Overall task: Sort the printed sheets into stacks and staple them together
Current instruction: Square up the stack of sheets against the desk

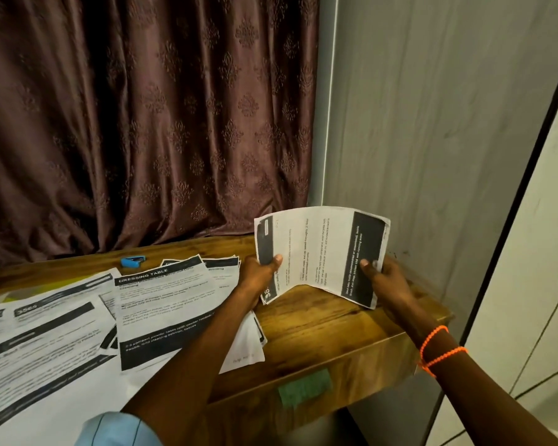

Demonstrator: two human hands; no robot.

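I hold a small bundle of printed sheets upright above the right end of the wooden table. My left hand pinches its left edge with the thumb on the front. My right hand grips its right edge over a black band. The bundle bows upward in the middle. More printed sheets with black headers lie spread over the table's left and middle, one headed "DRESSING TABLE". A small blue stapler lies at the table's back edge, left of my hands.
A brown patterned curtain hangs behind the table. A grey wall panel and a white door close off the right side. A green tape patch sits on the table's front face.
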